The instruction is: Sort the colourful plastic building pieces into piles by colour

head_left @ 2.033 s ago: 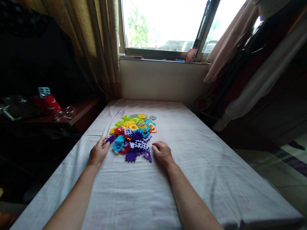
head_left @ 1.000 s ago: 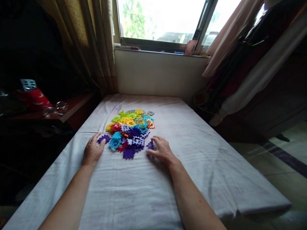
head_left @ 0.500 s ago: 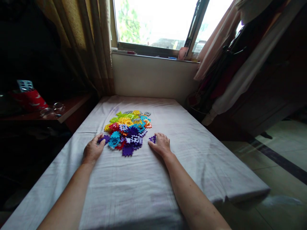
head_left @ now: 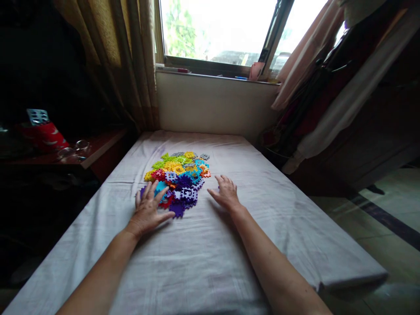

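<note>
A heap of colourful interlocking plastic tiles (head_left: pixel 180 168) lies on the cloth-covered table, green and yellow at the far side, purple at the near side. My left hand (head_left: pixel 147 212) is open, its fingers spread over the heap's near left edge. Its thumb reaches toward a solid purple tile (head_left: pixel 177 209), and its fingers partly cover a blue tile (head_left: pixel 160 189) and another purple one. To the right of the heap, my right hand (head_left: pixel 228 193) is open, thumb and fingers apart. Only a speck of purple shows behind it, where the hand hides most of a small piece.
A pale cloth (head_left: pixel 183 262) covers the table. On the left, a dark side table (head_left: pixel 105 144) holds a red container (head_left: pixel 49 136) and a pair of glasses (head_left: pixel 74 151). Curtains (head_left: pixel 141 65), a window and hanging clothes (head_left: pixel 328 109) surround the far side.
My left hand has let go of the purple tile at the left, spread its fingers and moved right over the heap. My right hand has opened from the small purple triangular piece.
</note>
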A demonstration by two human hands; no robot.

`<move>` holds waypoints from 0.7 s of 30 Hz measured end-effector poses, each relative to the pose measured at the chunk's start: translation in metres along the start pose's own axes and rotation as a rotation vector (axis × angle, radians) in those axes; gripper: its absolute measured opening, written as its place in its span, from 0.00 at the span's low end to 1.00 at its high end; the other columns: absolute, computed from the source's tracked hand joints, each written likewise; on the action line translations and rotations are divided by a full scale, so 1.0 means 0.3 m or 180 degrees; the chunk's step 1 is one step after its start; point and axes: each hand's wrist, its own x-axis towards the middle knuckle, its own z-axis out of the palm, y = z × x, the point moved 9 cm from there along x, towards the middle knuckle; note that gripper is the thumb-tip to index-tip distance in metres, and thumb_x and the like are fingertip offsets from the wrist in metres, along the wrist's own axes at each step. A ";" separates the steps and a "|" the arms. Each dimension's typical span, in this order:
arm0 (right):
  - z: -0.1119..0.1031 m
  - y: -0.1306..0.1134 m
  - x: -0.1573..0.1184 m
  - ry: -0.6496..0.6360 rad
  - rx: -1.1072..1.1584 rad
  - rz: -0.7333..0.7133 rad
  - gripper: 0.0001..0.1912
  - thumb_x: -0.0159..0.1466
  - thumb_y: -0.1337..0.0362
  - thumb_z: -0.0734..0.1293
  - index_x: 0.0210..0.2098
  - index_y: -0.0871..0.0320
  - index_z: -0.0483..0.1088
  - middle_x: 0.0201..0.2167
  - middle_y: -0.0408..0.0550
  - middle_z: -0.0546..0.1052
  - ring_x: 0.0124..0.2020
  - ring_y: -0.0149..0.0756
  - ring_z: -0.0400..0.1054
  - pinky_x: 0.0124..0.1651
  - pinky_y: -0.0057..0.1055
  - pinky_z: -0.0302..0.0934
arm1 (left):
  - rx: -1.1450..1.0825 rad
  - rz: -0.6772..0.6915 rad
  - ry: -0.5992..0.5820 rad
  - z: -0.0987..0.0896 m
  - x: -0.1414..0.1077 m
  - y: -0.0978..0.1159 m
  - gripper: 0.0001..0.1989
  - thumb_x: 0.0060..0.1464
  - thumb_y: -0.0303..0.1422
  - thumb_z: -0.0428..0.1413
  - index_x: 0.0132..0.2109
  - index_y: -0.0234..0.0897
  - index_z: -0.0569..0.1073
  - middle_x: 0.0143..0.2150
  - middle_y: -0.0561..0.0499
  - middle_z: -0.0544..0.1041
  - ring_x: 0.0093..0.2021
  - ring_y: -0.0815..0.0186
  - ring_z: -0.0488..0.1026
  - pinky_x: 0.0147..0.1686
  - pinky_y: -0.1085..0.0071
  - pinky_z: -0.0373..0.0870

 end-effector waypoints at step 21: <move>0.225 -0.190 0.723 -0.0693 0.0784 0.0588 0.38 0.63 0.44 0.65 0.67 0.57 0.62 0.63 0.60 0.69 0.65 0.52 0.63 0.63 0.44 0.59 | -0.0283 -0.1054 -0.0143 0.064 0.175 -0.258 0.50 0.49 0.57 0.55 0.72 0.36 0.50 0.67 0.36 0.66 0.66 0.47 0.64 0.66 0.45 0.53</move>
